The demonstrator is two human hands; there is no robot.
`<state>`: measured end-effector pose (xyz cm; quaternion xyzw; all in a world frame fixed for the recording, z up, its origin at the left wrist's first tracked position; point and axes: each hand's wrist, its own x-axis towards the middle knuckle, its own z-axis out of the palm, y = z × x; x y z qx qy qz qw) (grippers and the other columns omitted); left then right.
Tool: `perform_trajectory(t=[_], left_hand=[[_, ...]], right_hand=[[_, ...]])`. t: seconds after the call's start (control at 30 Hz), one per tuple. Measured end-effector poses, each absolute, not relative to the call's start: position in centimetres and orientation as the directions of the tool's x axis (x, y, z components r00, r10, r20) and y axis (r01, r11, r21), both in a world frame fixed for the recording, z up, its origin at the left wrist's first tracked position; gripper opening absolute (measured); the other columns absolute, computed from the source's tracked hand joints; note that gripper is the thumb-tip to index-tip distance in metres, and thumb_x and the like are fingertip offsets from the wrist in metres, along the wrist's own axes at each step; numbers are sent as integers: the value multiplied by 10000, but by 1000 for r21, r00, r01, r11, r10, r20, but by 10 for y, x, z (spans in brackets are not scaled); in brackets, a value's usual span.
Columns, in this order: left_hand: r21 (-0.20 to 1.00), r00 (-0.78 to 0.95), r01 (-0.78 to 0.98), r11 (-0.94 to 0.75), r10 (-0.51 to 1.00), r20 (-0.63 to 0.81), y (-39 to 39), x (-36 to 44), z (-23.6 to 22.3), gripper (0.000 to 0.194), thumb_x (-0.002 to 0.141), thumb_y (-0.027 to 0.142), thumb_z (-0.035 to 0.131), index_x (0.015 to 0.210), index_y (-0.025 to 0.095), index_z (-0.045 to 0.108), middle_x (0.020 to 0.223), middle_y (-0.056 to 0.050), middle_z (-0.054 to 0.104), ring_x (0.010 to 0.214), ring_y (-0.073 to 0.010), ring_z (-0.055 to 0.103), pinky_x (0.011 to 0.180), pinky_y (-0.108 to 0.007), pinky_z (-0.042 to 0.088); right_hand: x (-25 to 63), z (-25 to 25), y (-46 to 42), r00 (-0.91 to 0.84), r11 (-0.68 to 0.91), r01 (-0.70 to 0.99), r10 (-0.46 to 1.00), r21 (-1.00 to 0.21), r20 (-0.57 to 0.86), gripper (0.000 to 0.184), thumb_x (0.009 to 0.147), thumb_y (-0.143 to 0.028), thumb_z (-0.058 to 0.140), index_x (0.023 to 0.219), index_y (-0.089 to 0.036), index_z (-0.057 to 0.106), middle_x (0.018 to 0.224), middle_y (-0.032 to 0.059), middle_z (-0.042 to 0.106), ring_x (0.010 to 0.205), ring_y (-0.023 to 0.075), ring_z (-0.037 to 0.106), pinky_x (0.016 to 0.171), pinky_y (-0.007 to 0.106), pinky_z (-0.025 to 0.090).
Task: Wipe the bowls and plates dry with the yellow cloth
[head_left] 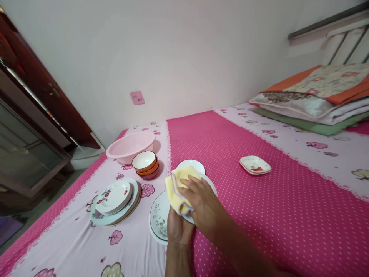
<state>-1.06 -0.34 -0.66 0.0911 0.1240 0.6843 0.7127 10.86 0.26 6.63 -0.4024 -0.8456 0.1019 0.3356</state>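
A white plate [211, 184] is tilted up in my left hand [179, 227], which grips its lower edge. My right hand [203, 198] presses a folded yellow cloth [179, 185] with a purple border against the plate's face, fingers spread over it. The cloth and hand hide most of that plate. Just behind lies another white plate [191, 164] with a dark rim. Beside my left hand, a stack of plates with a grey floral pattern [159, 217] rests on the bedspread, partly covered by the hand and cloth.
Stacked floral plates [113, 197] lie at the left, near piled orange bowls [145, 163] and a pink basin [131, 146]. Small squarish dishes [255, 164] sit to the right on the pink bedspread [198, 130]. Folded bedding [311, 96] is piled at the far right.
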Motion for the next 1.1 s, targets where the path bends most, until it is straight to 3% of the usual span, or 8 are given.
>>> perform_trajectory(t=[0.17,0.3,0.53,0.63,0.73,0.8,0.97,1.1], left_hand=[[327,160,-934,145,987,19,-6,-1,5,461,1094,419,408,1282,195,764,1326,-105,753,1342,-258,637,1275,-442,310],[357,157,-928,109,982,106,-7,-6,-1,525,1081,518,390,1331,211,734,1389,-119,697,1410,-290,572,1302,-501,221],[309,-10,-951,-22,999,41,0,-29,-15,546,1049,589,418,1358,246,710,1389,-144,681,1321,-312,647,1250,-535,325],[276,-115,-955,-107,993,-14,4,-42,-22,543,1041,589,434,1370,250,702,1369,-146,697,1311,-326,655,1224,-558,366],[271,-186,-948,-165,981,-51,7,-54,-29,546,1044,580,428,1380,242,695,1363,-152,704,1299,-326,665,1220,-557,374],[283,-205,-942,-182,977,-52,8,-61,-33,574,1041,597,416,1383,229,694,1363,-163,706,1299,-331,665,1230,-561,355],[288,-83,-954,-78,996,-6,4,-67,-38,716,1032,670,321,1319,170,745,1269,-188,766,1350,-360,621,1256,-562,307],[416,42,-908,51,999,-30,-7,-61,-33,821,990,729,330,1268,91,765,1258,-250,750,1428,-398,534,1244,-563,332]], right_hand=[[129,77,17,-374,564,675,817,-475,438,586,816,-51,598,1389,-170,633,1539,145,572,1469,339,448,1218,567,366],[143,74,25,-320,551,669,820,-499,475,585,839,-49,577,1419,-124,586,1530,176,565,1461,331,465,1223,560,385],[149,84,17,-292,423,684,906,-595,308,529,901,-52,554,1427,-100,594,1508,199,590,1433,337,530,1203,515,435],[144,88,8,-360,451,673,892,-586,274,455,909,-61,562,1347,-125,665,1427,190,659,1351,331,611,1145,493,500],[138,80,-4,-455,572,626,820,-530,348,442,870,-5,535,1236,-166,723,1340,158,717,1273,295,670,1091,448,552],[135,67,-14,-495,665,583,746,-466,445,442,895,-9,509,1252,-170,712,1349,153,715,1300,287,656,1125,476,533],[125,45,-37,-530,772,524,626,-359,572,480,980,-43,448,1416,-151,619,1504,169,613,1448,295,536,1191,558,463],[117,56,-46,-537,726,477,687,-495,490,397,1048,-152,511,1424,-184,636,1500,141,622,1423,266,567,1193,480,473]])
